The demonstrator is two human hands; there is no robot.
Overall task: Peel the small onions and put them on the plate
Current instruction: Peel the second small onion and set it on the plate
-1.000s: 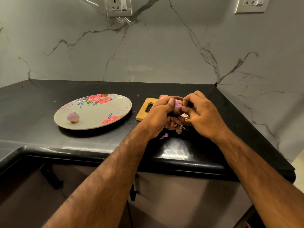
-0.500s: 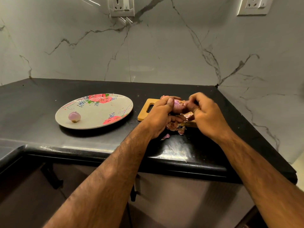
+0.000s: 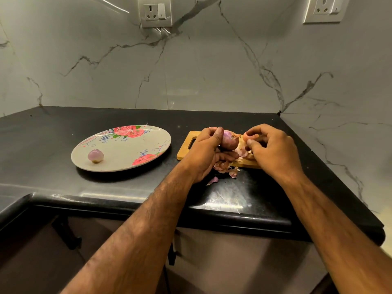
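Onion skins, papery and pink, are scattered on the glossy black counter. Just beyond, a round purple onion is gripped in the curled left hand above a wooden board, while a flake of skin is pinched by the right hand. A peeled onion is seen on the flowered plate, before a veined marble wall.

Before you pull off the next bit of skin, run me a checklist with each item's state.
1. Grip: left hand holds the onion: ok.
2. Pull: right hand pinches a skin piece: ok.
3. Onion fully peeled: not ok, dry skin shows at its tip.
4. Room: plate has bare space beside the peeled onion: ok.
5. Mess: peelings kept on the cutting board: not ok, some lie on the counter.
6. More onions waiting: cannot tell, hands hide the board.
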